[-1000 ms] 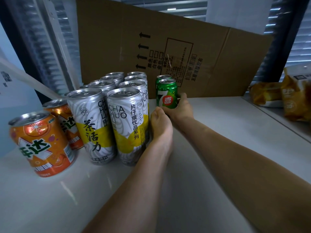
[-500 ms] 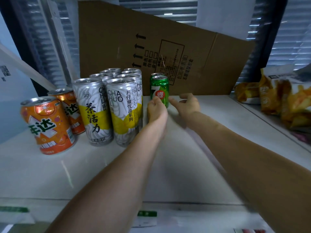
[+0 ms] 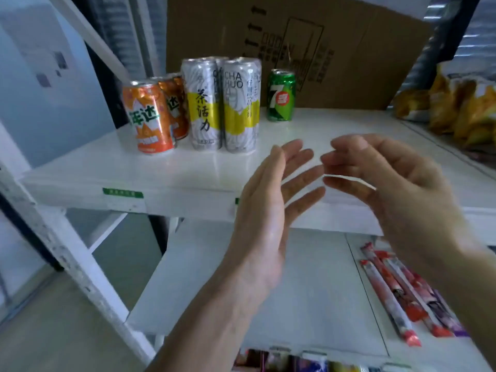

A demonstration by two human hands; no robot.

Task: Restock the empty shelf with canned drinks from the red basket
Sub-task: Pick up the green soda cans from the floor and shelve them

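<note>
Cans: two orange point(image 3: 147, 116), one green point(image 3: 281, 95); hands point(image 3: 264, 210) empty.

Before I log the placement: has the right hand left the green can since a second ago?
Yes. The right hand has drawn back from the green can, past the shelf front edge.

White shelf point(image 3: 80, 173): two orange cans point(image 3: 147, 116), tall silver-yellow cans point(image 3: 222, 103) in rows, one green can point(image 3: 281, 95), all upright before a cardboard sheet point(image 3: 349, 36). Left hand point(image 3: 264, 208) and right hand point(image 3: 397, 189), fingers relaxed, empty, at shelf front. Lower shelf point(image 3: 214, 277): red stick packets point(image 3: 394, 291).
</note>
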